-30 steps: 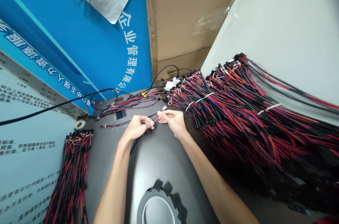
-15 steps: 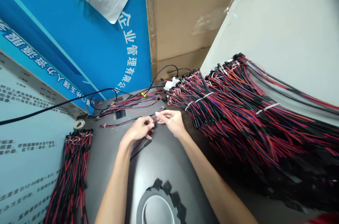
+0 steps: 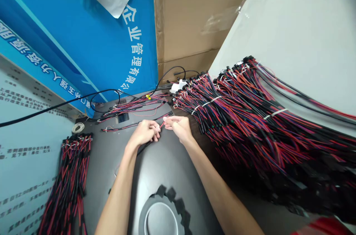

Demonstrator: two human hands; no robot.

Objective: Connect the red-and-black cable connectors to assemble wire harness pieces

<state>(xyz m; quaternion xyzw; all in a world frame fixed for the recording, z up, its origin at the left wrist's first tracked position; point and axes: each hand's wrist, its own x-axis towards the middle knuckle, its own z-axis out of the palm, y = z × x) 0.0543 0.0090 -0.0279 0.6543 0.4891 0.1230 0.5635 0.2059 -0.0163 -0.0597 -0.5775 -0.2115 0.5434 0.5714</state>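
Over the grey table, my left hand (image 3: pixel 145 132) is closed, pinching a thin red and black wire harness (image 3: pixel 162 124). My right hand (image 3: pixel 179 126) grips the same harness a short way to the right, thumb against fingertips. A short red length shows between the two hands, and the harness's dark tail emerges under my left wrist. Its ends are partly hidden by my fingers. Just behind my hands lies another red and black wire harness (image 3: pixel 122 128), along with a loose heap of wires (image 3: pixel 139 104) carrying a yellow tag.
Large tied bundles of harnesses (image 3: pixel 239 109) fill the right side. Another bundle (image 3: pixel 69 179) lies at left, near a white coil (image 3: pixel 78 128). A roll of tape (image 3: pixel 144 216) with black pieces along its edge sits in front. A black cable (image 3: pixel 55 107) crosses from the left.
The view has shifted slightly. My left hand's fingers have drawn in closer around the wires, and the harness tail below it has swung toward my left forearm. My right hand keeps its pinch.
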